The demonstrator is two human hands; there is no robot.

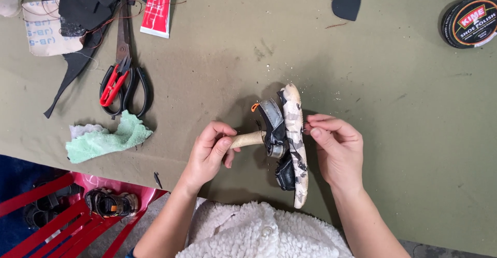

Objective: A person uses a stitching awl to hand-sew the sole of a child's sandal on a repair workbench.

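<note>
A small sandal with a pale camouflage sole and black and grey straps stands on its edge on the olive cloth, sole facing right. My left hand grips the wooden handle of a hammer, whose metal head sits inside the sandal against the straps. My right hand has its fingertips pinched against the sole's edge near the middle. Whether something small is held between those fingers cannot be made out.
Large black scissors and red thread snips lie at the left, above a green rag. A glue tube, black scraps, a round polish tin and a red rack holding sandals surround the work.
</note>
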